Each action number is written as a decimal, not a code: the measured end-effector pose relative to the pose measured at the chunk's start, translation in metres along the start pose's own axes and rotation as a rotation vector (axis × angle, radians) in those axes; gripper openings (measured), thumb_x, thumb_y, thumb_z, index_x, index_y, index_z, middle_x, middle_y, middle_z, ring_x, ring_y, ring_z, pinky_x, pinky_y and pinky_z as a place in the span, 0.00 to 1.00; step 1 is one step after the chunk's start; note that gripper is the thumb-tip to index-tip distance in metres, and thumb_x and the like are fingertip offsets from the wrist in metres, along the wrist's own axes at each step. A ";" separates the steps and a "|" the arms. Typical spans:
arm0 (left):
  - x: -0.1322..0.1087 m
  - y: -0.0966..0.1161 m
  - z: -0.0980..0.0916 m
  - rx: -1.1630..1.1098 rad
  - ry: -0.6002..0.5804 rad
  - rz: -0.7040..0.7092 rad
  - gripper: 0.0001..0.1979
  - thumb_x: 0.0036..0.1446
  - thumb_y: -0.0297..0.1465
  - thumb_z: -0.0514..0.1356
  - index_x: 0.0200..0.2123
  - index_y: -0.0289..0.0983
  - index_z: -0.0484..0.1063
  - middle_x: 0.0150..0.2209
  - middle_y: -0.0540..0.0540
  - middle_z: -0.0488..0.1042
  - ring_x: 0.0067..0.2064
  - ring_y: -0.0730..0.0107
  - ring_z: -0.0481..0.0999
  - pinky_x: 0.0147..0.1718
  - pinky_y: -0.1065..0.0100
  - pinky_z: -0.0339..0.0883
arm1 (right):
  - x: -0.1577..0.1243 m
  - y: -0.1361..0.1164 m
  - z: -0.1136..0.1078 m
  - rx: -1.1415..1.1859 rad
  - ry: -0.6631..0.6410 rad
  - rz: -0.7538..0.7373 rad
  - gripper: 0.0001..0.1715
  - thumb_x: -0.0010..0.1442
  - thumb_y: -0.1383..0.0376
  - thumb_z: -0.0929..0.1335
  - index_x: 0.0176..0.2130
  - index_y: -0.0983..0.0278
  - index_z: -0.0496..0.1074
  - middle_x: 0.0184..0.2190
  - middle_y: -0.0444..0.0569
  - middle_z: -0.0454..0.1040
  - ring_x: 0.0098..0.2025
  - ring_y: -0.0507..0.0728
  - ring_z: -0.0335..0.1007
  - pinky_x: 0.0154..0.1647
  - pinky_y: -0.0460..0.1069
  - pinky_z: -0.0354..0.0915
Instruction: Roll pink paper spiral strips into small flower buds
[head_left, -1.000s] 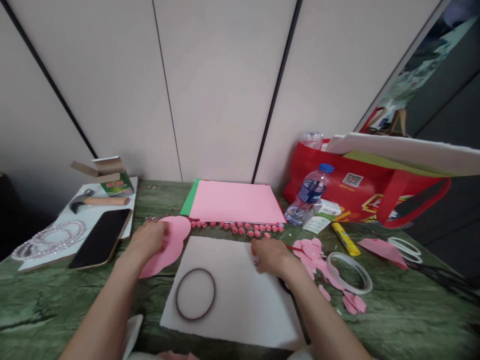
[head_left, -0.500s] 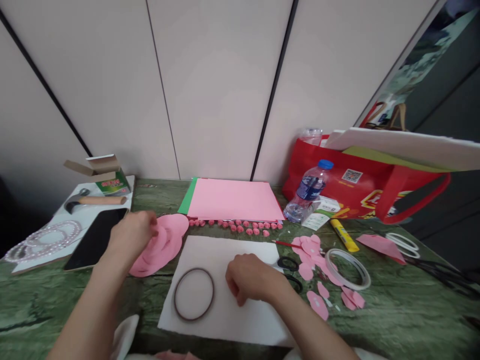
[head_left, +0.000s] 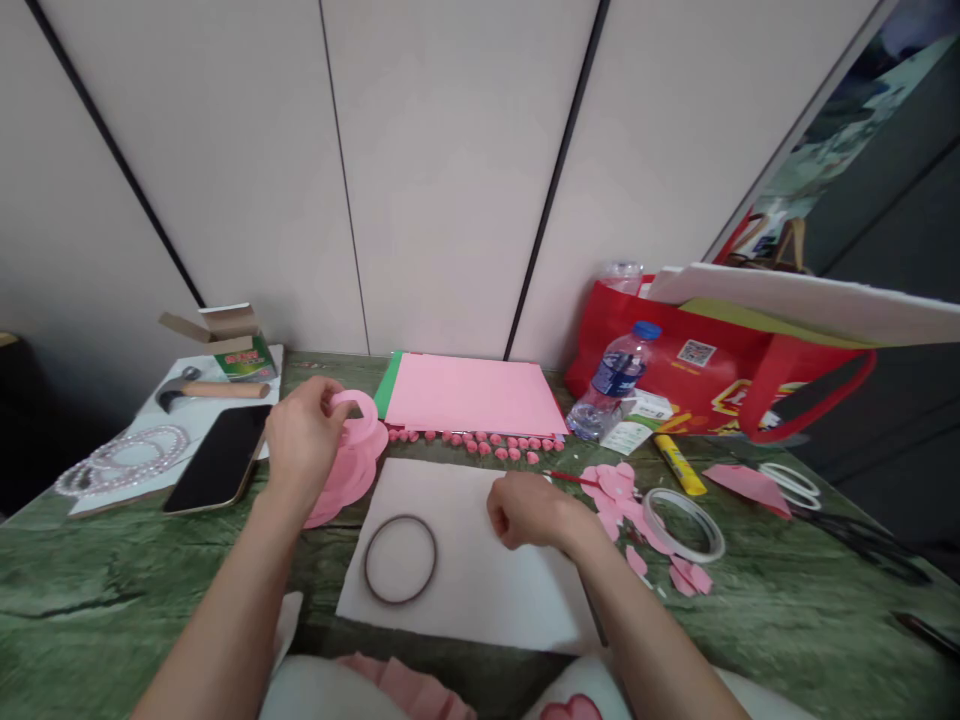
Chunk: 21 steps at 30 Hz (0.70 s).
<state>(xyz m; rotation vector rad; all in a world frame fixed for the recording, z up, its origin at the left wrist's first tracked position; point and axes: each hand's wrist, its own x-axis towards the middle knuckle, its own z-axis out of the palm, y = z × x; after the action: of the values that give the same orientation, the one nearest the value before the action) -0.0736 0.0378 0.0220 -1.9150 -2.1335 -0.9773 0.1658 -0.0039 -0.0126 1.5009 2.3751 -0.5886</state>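
Note:
My left hand point(head_left: 304, 435) pinches a pink paper ring point(head_left: 370, 412) between thumb and fingertips, lifting it above a pile of pink paper rounds point(head_left: 352, 485). On the green table in front of me lies a white sheet point(head_left: 495, 600). A thin brown hoop point(head_left: 367, 560) rests flat on its left part. Over the sheet's upper right hovers my right hand point(head_left: 529, 510), fingers curled in, with nothing visible in them. Small pink paper pieces point(head_left: 615, 480) and a red pencil point(head_left: 574, 478) lie just right of it.
Behind the sheet are small pink rosettes point(head_left: 480, 440) and a pink paper stack point(head_left: 480, 393). A tape roll point(head_left: 712, 555), glue stick point(head_left: 681, 465), water bottle point(head_left: 615, 385) and red bag point(head_left: 675, 340) stand right; a phone point(head_left: 217, 460), hammer point(head_left: 225, 389) and beads point(head_left: 112, 465) lie left.
My left hand has raised the pink paper ring off the pile. My right hand has shifted slightly up and right over the sheet, still curled. The view has shifted a little.

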 end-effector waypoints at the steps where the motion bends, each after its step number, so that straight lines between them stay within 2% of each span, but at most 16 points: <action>1: -0.002 0.003 0.000 -0.029 0.020 0.023 0.07 0.48 0.34 0.55 0.30 0.39 0.69 0.27 0.49 0.73 0.30 0.66 0.72 0.28 0.70 0.59 | -0.002 0.001 0.000 0.006 0.002 0.004 0.12 0.39 0.74 0.68 0.28 0.63 0.76 0.26 0.47 0.78 0.28 0.55 0.72 0.22 0.43 0.58; 5: -0.013 0.019 -0.006 -0.105 0.099 0.118 0.08 0.50 0.34 0.55 0.32 0.38 0.69 0.28 0.49 0.74 0.29 0.68 0.72 0.29 0.70 0.59 | -0.008 -0.009 0.006 0.049 0.014 -0.030 0.11 0.41 0.68 0.70 0.31 0.61 0.75 0.28 0.45 0.77 0.29 0.53 0.72 0.24 0.43 0.59; 8: -0.022 0.027 -0.012 -0.172 0.142 0.151 0.09 0.50 0.34 0.55 0.33 0.37 0.69 0.28 0.49 0.74 0.29 0.69 0.71 0.31 0.71 0.60 | -0.011 -0.023 0.012 0.071 0.012 -0.072 0.17 0.38 0.62 0.73 0.33 0.61 0.75 0.29 0.45 0.77 0.30 0.55 0.72 0.25 0.43 0.60; 15: -0.038 0.023 -0.008 -0.290 0.106 0.116 0.09 0.51 0.34 0.56 0.35 0.37 0.68 0.28 0.49 0.72 0.29 0.71 0.71 0.30 0.72 0.62 | -0.019 -0.044 0.019 -0.014 0.036 0.012 0.10 0.42 0.73 0.69 0.29 0.65 0.76 0.29 0.51 0.77 0.32 0.57 0.73 0.29 0.45 0.62; 18: -0.043 0.021 -0.010 -0.338 0.130 0.117 0.09 0.51 0.34 0.55 0.36 0.37 0.67 0.28 0.49 0.72 0.28 0.72 0.71 0.30 0.72 0.62 | -0.026 -0.042 0.020 -0.023 0.050 0.049 0.10 0.41 0.72 0.68 0.28 0.64 0.76 0.29 0.51 0.77 0.32 0.58 0.73 0.29 0.45 0.63; 21: -0.045 0.022 -0.014 -0.377 0.200 0.132 0.09 0.51 0.34 0.55 0.35 0.36 0.68 0.27 0.49 0.72 0.28 0.72 0.70 0.30 0.73 0.63 | -0.038 -0.023 0.015 -0.027 0.078 0.158 0.10 0.41 0.71 0.69 0.29 0.64 0.76 0.30 0.52 0.77 0.33 0.58 0.73 0.29 0.45 0.63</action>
<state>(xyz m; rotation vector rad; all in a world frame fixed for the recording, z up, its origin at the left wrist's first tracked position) -0.0490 -0.0084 0.0197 -1.9762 -1.7870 -1.5572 0.1619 -0.0499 -0.0047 1.7096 2.2824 -0.4673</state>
